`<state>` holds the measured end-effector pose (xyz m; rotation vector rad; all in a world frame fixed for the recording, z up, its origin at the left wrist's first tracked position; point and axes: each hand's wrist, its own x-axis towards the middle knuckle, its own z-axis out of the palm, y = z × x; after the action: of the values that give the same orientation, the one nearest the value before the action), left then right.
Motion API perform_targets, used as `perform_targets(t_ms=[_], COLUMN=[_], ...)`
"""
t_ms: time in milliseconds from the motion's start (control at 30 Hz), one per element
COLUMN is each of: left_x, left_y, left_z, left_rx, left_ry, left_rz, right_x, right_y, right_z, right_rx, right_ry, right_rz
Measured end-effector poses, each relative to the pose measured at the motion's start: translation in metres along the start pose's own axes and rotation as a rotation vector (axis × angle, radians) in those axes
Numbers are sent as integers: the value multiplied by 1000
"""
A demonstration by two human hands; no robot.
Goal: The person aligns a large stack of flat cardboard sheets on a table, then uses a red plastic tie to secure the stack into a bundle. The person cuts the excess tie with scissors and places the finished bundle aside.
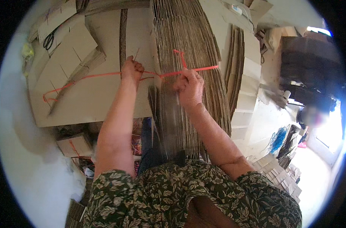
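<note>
Both hands, left (132, 71) and right (189, 88), grip taut red string (104, 74) across stacked cardboard (188, 41).

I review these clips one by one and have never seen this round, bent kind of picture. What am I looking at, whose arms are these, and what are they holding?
There is no machine here: a person wears a wide fisheye camera on the head, looking down, so straight edges curve toward the rim. The two bare forearms coming up from the bottom are that person's own, above a dark green flowered garment.

The left hand and right hand each have a closed grip on a thin red plastic string, which runs across a tall bundle of flat brown corrugated cardboard sheets standing on edge. The string's loose end trails left over a large flat cardboard sheet. Black-handled scissors lie at upper left. More stacked cardboard pieces lie at right, where another person, blurred, is nearby.
</note>
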<state>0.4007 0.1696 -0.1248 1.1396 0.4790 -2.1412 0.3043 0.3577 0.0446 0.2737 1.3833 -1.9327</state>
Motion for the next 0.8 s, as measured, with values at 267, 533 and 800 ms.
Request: perform_targets(t_ms=[267,533,800], left_x=[-100,-112,-106], left_y=[28,24,-19], left_z=[37,25,17], left_rx=[1145,2165,2241], left_ry=[-142,-282,-474], left_rz=[157,1031,466], right_x=[2,4,4], right_y=[1,4,6], right_z=[2,0,5], right_rx=[30,10,36], right_ry=[-8,-18,-15], right_rz=[10,-2,22])
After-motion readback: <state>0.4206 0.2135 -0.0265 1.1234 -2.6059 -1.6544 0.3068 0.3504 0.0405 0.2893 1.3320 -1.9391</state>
